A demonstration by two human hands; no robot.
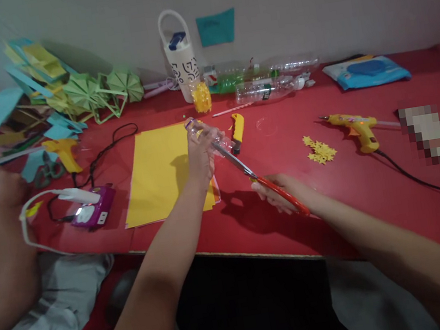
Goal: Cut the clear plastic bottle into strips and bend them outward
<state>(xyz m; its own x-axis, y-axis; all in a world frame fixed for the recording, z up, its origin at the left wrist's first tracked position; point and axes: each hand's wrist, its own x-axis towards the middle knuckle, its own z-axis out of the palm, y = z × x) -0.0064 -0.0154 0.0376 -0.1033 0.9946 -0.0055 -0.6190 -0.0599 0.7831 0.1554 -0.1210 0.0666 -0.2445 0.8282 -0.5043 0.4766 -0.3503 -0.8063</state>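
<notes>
Head view: beside the right edge of the rectangular yellow paper stack [158,168], the left hand [201,159] is curled closed around a clear plastic bottle piece [225,143] with a purple rim, while the right hand [272,196], right of the stack, is closed on the handles of long red-handled steel scissors [249,172] whose blades meet the plastic. The step appears to be trimming; the next move calls for a steady hold, left fingers clear of the blades. Right of the stack, bare red tabletop [279,148] offers room between a yellow-handled cutter [238,129] and yellow star-shaped cut-outs [321,151].
</notes>
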